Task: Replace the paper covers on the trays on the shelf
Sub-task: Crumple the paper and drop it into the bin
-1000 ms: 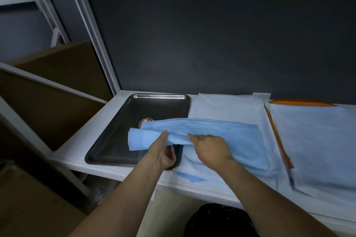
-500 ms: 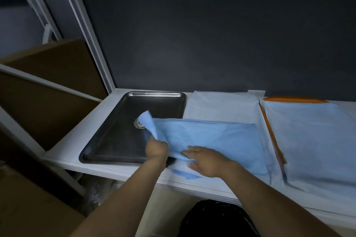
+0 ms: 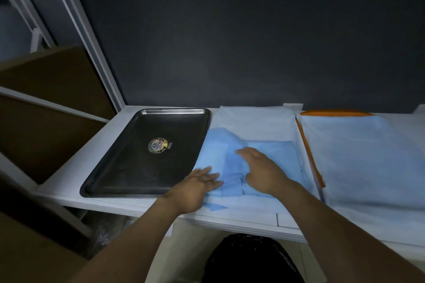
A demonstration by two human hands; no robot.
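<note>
Both hands now lie flat on the blue paper (image 3: 273, 153), where half a second ago the left hand (image 3: 197, 182) gripped its raised left corner over the steel tray (image 3: 138, 167). That corner has dropped, and the sheet rests folded and rumpled on the white-covered tray (image 3: 253, 119) in the middle of the shelf (image 3: 69, 181), its left edge at the steel tray's right rim. Open shelf runs along the steel tray's left and near sides. Just right sits an orange-rimmed tray (image 3: 333, 112) under a pale cover (image 3: 356, 156). The left hand's straight fingers press the sheet's near left part. The right hand (image 3: 262, 167), fingers extended toward the far left, presses its middle. Neither grips anything.
</note>
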